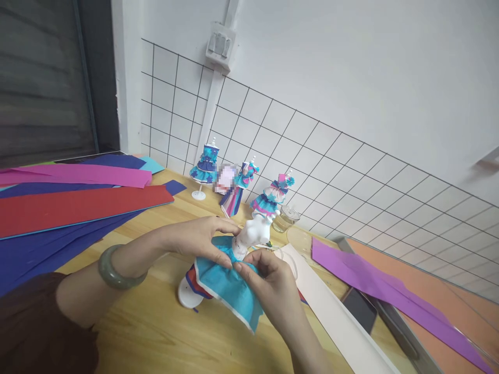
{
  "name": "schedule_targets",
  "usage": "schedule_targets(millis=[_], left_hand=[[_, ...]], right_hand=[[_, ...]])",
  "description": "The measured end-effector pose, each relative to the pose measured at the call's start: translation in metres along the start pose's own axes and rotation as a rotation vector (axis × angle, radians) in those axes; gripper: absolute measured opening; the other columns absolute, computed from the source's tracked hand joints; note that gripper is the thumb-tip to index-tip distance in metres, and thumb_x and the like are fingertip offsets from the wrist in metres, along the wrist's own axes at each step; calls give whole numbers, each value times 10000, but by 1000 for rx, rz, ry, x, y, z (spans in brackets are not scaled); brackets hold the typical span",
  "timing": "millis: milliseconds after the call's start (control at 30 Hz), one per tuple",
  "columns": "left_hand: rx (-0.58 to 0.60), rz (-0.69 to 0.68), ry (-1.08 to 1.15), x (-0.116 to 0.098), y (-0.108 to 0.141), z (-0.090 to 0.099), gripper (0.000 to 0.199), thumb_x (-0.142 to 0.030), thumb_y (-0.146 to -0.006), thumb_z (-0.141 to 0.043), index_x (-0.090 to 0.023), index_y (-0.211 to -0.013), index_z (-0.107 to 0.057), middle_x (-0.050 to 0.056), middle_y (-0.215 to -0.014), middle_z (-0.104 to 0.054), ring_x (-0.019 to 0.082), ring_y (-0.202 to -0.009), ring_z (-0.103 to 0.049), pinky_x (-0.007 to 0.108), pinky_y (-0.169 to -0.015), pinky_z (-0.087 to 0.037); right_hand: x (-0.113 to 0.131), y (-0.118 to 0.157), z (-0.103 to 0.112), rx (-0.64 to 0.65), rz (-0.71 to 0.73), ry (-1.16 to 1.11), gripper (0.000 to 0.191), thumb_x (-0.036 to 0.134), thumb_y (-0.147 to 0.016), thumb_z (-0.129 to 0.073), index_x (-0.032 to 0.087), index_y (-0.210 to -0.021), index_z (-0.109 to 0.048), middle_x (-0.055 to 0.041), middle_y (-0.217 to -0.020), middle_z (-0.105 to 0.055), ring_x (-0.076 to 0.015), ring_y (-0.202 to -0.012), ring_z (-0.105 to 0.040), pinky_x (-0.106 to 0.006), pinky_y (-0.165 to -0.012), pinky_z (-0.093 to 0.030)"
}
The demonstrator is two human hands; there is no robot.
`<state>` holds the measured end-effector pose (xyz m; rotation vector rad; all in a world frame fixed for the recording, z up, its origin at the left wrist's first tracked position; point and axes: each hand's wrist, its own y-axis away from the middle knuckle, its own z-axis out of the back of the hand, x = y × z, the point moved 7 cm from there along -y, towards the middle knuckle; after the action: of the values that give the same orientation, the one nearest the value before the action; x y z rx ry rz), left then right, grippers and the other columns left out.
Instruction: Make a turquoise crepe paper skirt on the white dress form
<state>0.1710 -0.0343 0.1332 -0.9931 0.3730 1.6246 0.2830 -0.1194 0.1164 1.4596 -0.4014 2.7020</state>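
A small white mannequin leans tilted over the table, its round white base showing at lower left. Around its waist sits a teal paper skirt with a white edge, over a red and blue layer. My left hand wraps round from behind, its thumb pressing the gathered waistband at the front. My right hand pinches the same waistband at the front right between thumb and fingers. The two thumbs nearly meet there. Part of the skirt's back is hidden behind my hands and the torso.
Several dressed mannequins, one in a blue ruffled dress, stand along the wall grid. A glass cup is behind my right hand. Red paper lies left among coloured sheets; a white strip, purple paper and a phone lie right.
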Motion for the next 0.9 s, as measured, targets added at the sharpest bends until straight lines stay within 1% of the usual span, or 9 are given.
schedule_targets(millis=[167, 267, 367, 467, 567, 667, 767, 800, 900], left_hand=[[-5, -14, -12, -1, -1, 0, 565, -386, -652, -745, -257, -1175, -577, 30, -1200, -596, 254, -1174, -480, 327, -971, -365], [-9, 0, -24, -3, -1, 0, 541, -395, -653, -741, -254, -1152, -586, 28, -1202, -593, 256, -1170, -480, 322, -962, -371], [-21, 30, -38, -4, -1, -1, 567, -403, -636, -748, -245, -1153, -576, 27, -1189, -594, 250, -1128, -505, 307, -921, -397], [-43, 86, -69, -2, 0, -1, 562, -437, -628, -737, -231, -1129, -585, 28, -1128, -608, 247, -1063, -535, 302, -861, -424], [-46, 118, -90, 1, 0, -2, 566, -458, -627, -724, -227, -1123, -582, 31, -1103, -605, 249, -1046, -538, 302, -843, -429], [-54, 109, -101, 0, 0, -2, 515, -440, -647, -705, -215, -1094, -584, 30, -1071, -605, 240, -1007, -548, 287, -813, -429], [-47, 92, -98, -4, 0, -3, 405, -398, -687, -666, -196, -1032, -598, 25, -992, -610, 221, -915, -569, 271, -746, -427], [-44, 87, -91, -5, 0, -4, 391, -392, -692, -663, -195, -1023, -599, 23, -982, -609, 218, -908, -569, 270, -742, -425], [-38, 73, -69, -6, -2, -4, 400, -405, -684, -686, -207, -1022, -603, 17, -1004, -603, 229, -974, -550, 273, -778, -416]], right_hand=[[2, 0, 2, -63, 28, 99, 232, 389, -746, -636, 193, -656, -551, 19, -588, -542, -127, -553, -468, -237, -504, -363], [3, 0, 1, -74, 58, 144, 217, 372, -763, -624, 194, -666, -546, 24, -600, -539, -126, -569, -469, -240, -525, -362], [3, 1, 2, -82, 64, 160, 209, 368, -765, -626, 196, -678, -546, 22, -615, -551, -129, -584, -483, -239, -535, -366], [5, 1, 4, -69, 63, 166, 191, 361, -774, -619, 198, -691, -563, 16, -631, -571, -135, -595, -497, -240, -538, -370], [6, 1, 4, -23, 62, 143, 129, 323, -771, -626, 201, -737, -603, 4, -694, -618, -145, -633, -535, -245, -567, -398], [7, 2, 3, 18, 60, 96, 92, 296, -781, -616, 206, -798, -625, -6, -780, -658, -160, -710, -584, -252, -625, -433], [8, 2, 4, 9, 68, 102, 91, 297, -787, -609, 208, -798, -623, 0, -766, -657, -159, -705, -593, -250, -624, -430], [8, 2, 4, 1, 70, 108, 91, 298, -786, -610, 207, -789, -620, 3, -754, -653, -157, -697, -590, -249, -622, -427], [7, 1, 4, -2, 65, 103, 105, 313, -790, -607, 208, -786, -614, 3, -757, -649, -157, -706, -588, -250, -631, -425]])
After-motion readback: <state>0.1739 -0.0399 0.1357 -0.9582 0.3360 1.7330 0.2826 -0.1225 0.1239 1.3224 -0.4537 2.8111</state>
